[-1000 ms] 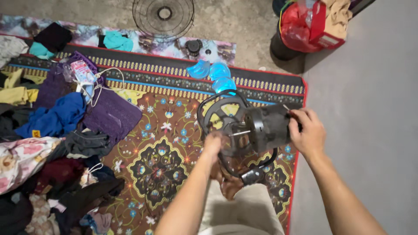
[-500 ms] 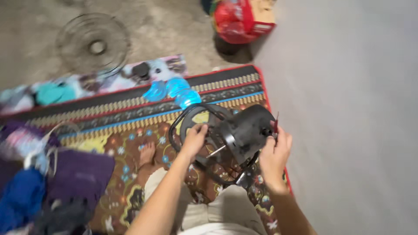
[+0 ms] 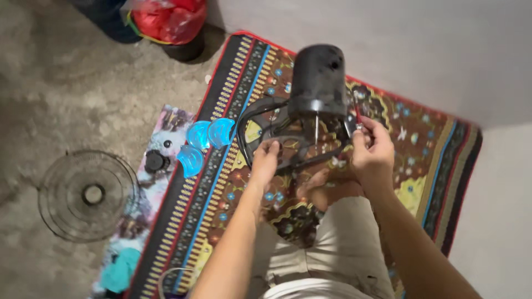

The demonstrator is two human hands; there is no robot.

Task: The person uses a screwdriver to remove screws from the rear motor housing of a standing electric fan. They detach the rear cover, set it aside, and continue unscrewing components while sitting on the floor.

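A black fan motor housing [image 3: 318, 82] with its metal shaft pointing toward me stands on a round black stand [image 3: 265, 126] over the patterned rug. My left hand [image 3: 266, 156] grips the rim of the stand. My right hand [image 3: 371, 149] pinches a thin red-handled tool [image 3: 357, 113] beside the housing's lower right side. My bare feet and beige trousers lie under the fan.
Blue translucent fan blades [image 3: 204, 140] and a black cap [image 3: 155, 162] lie at the rug's left edge. A wire fan guard [image 3: 86, 195] rests on the concrete floor. A red bag [image 3: 169, 19] stands at the top. The grey wall [image 3: 421, 50] runs along the right.
The view has swung round, so the rug now runs diagonally. The motor housing has turned upright, my left hand stays on the stand's rim and my right hand has dropped beside the housing.
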